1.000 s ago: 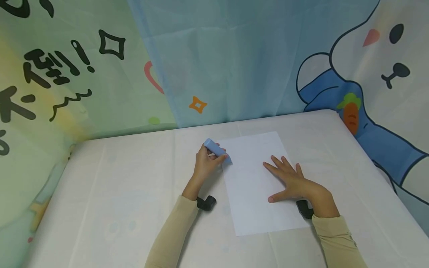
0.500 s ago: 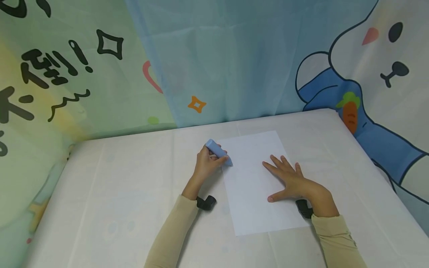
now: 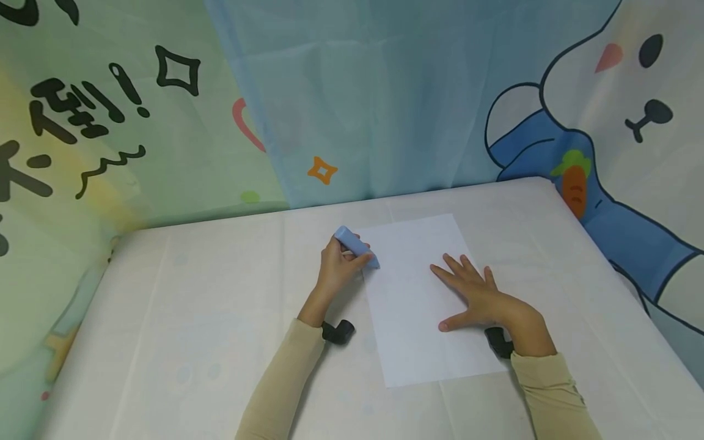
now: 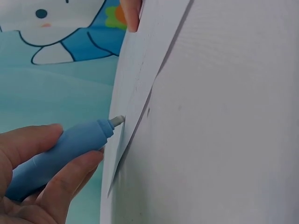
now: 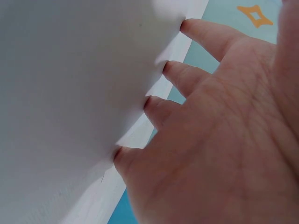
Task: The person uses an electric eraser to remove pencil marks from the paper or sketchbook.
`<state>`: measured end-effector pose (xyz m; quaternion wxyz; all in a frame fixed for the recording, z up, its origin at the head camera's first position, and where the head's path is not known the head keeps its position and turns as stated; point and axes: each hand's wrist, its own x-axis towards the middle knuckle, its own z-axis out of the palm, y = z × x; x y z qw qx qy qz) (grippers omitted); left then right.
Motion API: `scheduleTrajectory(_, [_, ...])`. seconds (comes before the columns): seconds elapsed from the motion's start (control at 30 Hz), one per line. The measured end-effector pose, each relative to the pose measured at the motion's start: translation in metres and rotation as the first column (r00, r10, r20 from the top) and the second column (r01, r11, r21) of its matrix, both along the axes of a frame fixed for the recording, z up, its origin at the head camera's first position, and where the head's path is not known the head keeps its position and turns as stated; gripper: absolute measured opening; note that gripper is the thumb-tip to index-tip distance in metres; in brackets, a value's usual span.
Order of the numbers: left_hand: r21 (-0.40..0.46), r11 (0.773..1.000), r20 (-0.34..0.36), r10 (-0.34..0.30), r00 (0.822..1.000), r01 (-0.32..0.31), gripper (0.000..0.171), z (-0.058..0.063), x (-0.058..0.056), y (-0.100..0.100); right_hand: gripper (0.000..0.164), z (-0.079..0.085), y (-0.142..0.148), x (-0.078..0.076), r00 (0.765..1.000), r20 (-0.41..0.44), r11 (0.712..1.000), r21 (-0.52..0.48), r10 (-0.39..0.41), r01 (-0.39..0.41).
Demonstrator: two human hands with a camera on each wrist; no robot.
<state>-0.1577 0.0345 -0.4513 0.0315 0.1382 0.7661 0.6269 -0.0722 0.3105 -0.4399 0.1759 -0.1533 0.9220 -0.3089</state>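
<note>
My left hand (image 3: 337, 267) grips a thick light-blue marker (image 3: 356, 243) above the left edge of a white sheet of paper (image 3: 407, 318). In the left wrist view the marker (image 4: 60, 154) lies between thumb and fingers, its grey slanted tip at the paper (image 4: 140, 84); whether it touches is hard to tell. The right hand (image 3: 478, 296) rests on the right part of the sheet, fingers spread. Seen from the right wrist, that hand's fingertips (image 5: 161, 109) press on the paper. No clear mark shows on the sheet.
A white cloth covers the table (image 3: 220, 293) around the sheet. Behind it hangs a printed curtain (image 3: 374, 110) with a white cartoon animal on the right. Black wrist cameras sit on the left wrist (image 3: 338, 332) and right wrist (image 3: 499, 343).
Between frames the left hand and marker shift slightly toward me, then slightly back up and left. The right hand and the paper stay in place.
</note>
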Motion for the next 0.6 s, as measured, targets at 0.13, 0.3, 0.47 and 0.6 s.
scheduleTrajectory(0.13, [0.009, 1.000, 0.017, -0.016, 1.000, 0.016, 0.039, 0.0005, -0.0004, 0.0010, 0.114, -0.0004, 0.0012, -0.0003, 1.000, -0.007, 1.000, -0.008, 0.004, -0.004])
scheduleTrajectory(0.3, [0.008, 0.999, 0.040, -0.045, 0.998, 0.044, 0.039, 0.0007, -0.0004, 0.0014, 0.112, 0.0057, -0.0030, -0.0012, 0.999, 0.033, 1.000, 0.030, -0.007, 0.006])
scheduleTrajectory(0.47, [-0.005, 0.999, 0.034, -0.047, 0.998, 0.047, 0.039, 0.0008, 0.0004, 0.0008, 0.111, 0.0069, -0.0055, -0.0015, 0.999, 0.033, 0.999, 0.050, -0.011, 0.009])
scheduleTrajectory(0.6, [-0.009, 0.999, 0.017, -0.031, 0.999, 0.031, 0.039, 0.0017, 0.0003, 0.0002, 0.110, 0.0069, -0.0057, -0.0018, 0.999, 0.033, 0.999, 0.054, -0.009, 0.008])
